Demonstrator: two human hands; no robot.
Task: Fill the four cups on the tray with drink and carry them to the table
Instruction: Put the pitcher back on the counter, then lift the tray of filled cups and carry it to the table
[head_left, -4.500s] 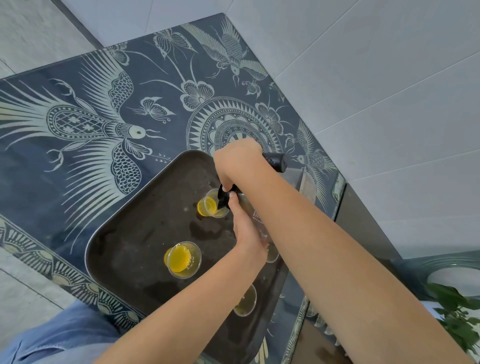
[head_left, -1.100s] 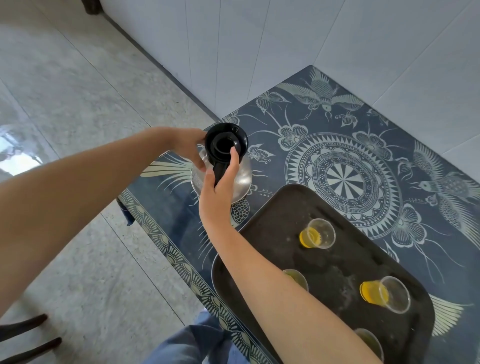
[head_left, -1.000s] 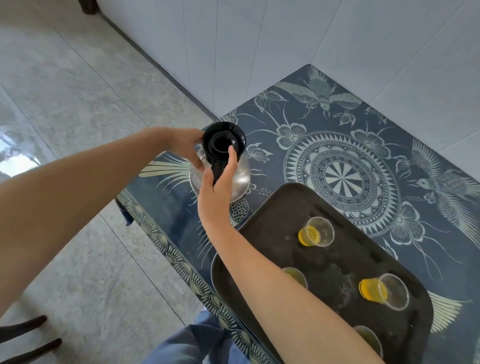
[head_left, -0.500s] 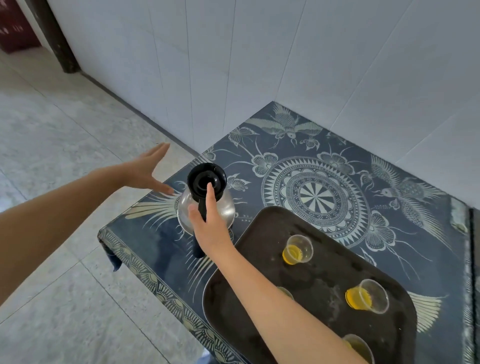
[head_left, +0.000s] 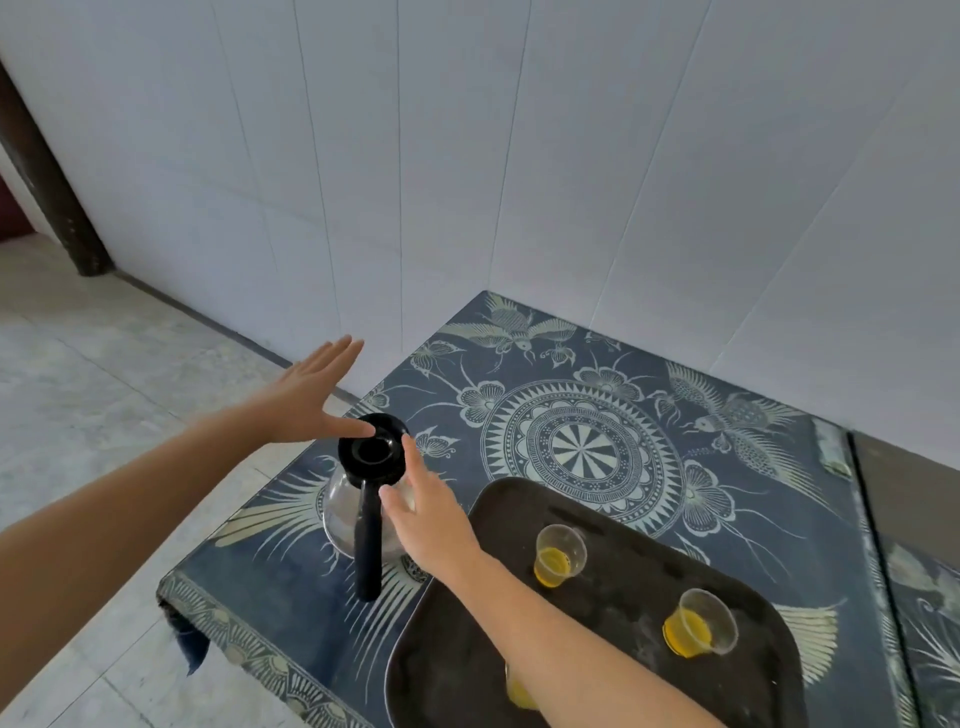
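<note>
A glass jug (head_left: 347, 514) with a black lid and long black handle stands on the patterned blue cloth, left of the dark tray (head_left: 613, 639). My right hand (head_left: 423, 514) hovers just right of the handle, fingers spread, holding nothing. My left hand (head_left: 304, 397) is flat and open beyond the jug, its thumb near the lid. On the tray, one clear cup (head_left: 558, 555) and another cup (head_left: 698, 622) hold yellow drink. A third cup (head_left: 517, 688) shows partly behind my right forearm. Any other cup is hidden.
The table (head_left: 597, 441) with the blue bird-and-mandala cloth stands against a white tiled wall. Its left corner and front edge drop to a grey tiled floor (head_left: 104, 395). A second surface (head_left: 914, 499) adjoins at the far right.
The jug was carried off the tray and set down on the cloth to its left. Both hands have let go of it and opened. The view has tilted up toward the wall.
</note>
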